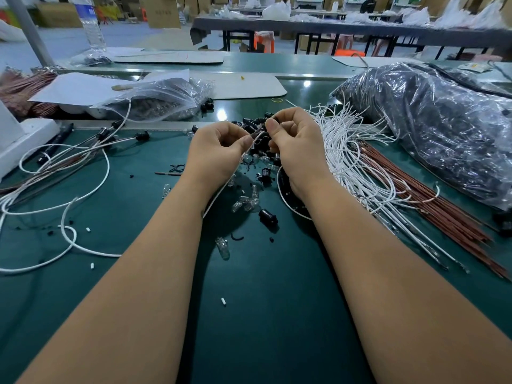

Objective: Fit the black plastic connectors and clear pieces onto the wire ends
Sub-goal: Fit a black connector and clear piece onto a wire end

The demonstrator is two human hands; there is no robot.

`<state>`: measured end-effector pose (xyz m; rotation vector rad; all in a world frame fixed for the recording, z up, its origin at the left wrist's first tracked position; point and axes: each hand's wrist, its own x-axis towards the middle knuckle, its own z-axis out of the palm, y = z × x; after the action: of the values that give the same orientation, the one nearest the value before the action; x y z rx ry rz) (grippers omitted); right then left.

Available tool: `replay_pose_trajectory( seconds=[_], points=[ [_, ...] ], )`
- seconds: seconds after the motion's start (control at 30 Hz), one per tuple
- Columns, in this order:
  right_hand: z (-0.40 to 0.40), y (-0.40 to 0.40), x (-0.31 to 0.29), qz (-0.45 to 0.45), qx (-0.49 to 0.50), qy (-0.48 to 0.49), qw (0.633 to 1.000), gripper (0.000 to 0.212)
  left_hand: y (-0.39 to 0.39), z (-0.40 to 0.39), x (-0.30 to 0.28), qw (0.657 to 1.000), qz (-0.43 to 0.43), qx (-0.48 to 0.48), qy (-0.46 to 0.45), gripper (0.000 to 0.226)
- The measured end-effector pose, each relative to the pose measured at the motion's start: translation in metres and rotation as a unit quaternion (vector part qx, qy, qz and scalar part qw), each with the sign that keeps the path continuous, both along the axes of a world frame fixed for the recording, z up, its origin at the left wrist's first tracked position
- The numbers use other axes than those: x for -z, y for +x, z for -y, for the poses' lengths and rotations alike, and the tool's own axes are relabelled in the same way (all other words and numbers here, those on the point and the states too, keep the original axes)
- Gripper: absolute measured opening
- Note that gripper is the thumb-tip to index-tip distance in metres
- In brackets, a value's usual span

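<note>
Covering most of the view, the green bench mat (138, 273) carries all the work material. At far right lies a large clear plastic bag (432, 128) packed with dark parts. Beside it fans a bundle of white wires (357, 167), ends pointing away from the person, with a sheaf of thin reddish-brown wires (432, 209) along its right edge. At left sit loose white leads (69, 206), looped and tangled, some already capped with black connectors. A smaller zip bag (163, 98) of small parts rests behind them.

Centre of mat: a scatter of black plastic connectors (256, 126), short cylindrical sockets; one lies alone nearer the person (268, 216). Mixed among them are clear pieces (246, 202), small glassy bulb-like capsules; another lies separately (223, 248).

Both hands are raised just above this pile, close together. Left hand (219, 151): fingers curled, thumb and forefinger pinching a white wire (219, 194) near its end; the wire trails down under the wrist. Right hand (296, 142): fingers curled, thumb pressed against forefinger, pinching a thin wire tip; a black connector (260, 139) sits just below the fingertips, contact unclear.
</note>
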<state>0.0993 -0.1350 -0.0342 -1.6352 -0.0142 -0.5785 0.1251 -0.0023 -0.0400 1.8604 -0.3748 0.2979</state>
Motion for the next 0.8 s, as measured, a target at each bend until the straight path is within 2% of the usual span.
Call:
replay_pose_trajectory(
  seconds=[0.23, 0.47, 0.63, 0.8],
  points=[
    [-0.003, 0.0, 0.002, 0.013, 0.016, -0.02, 1.0, 0.021, 0.002, -0.006, 0.003, 0.998, -0.002, -0.005, 0.059, 0.009],
    [0.0, -0.003, -0.001, 0.031, 0.011, -0.107, 0.994, 0.009, 0.001, -0.011, 0.006, 0.995, 0.037, -0.005, 0.089, 0.006],
    [-0.001, -0.006, -0.005, 0.036, -0.005, -0.125, 0.992, 0.016, -0.005, -0.001, 0.001, 0.995, 0.101, 0.014, 0.023, 0.013],
    [-0.005, -0.009, -0.008, 0.042, -0.005, -0.148, 0.988, 0.018, -0.004, -0.002, 0.001, 0.996, 0.076, 0.018, -0.039, 0.017]
  ],
)
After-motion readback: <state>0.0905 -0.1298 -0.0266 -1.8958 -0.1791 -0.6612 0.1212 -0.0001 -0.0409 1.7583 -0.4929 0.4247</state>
